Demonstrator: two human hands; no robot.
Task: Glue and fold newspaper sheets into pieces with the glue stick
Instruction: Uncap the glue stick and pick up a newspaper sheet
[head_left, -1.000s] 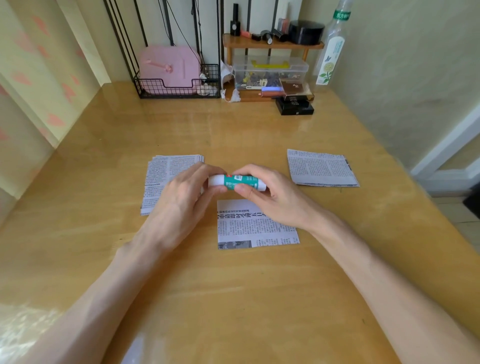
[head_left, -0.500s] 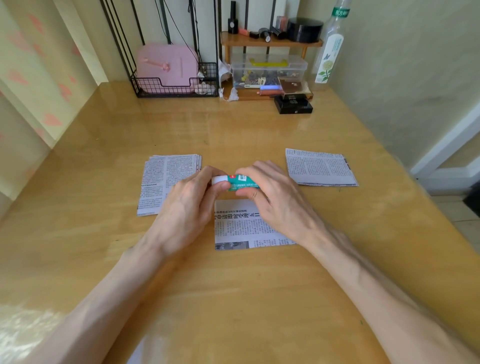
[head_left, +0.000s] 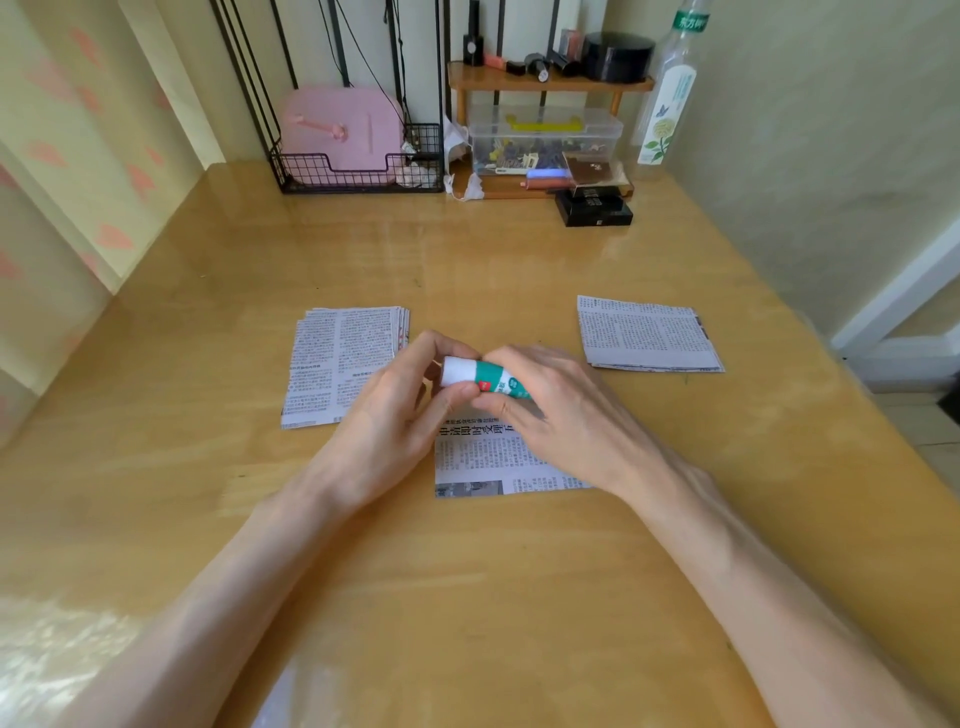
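Glue stick (head_left: 489, 381) has tilted; left hand (head_left: 393, 418) and right hand (head_left: 563, 415) fingers grip it.

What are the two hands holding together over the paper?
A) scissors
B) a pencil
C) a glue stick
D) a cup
C: the left hand pinches the white end of the glue stick and the right hand grips its green body, just above the newspaper sheet lying on the table.

Both hands (head_left: 395, 415) (head_left: 561, 415) grip glue stick (head_left: 485, 376) above newspaper sheet (head_left: 488, 462)
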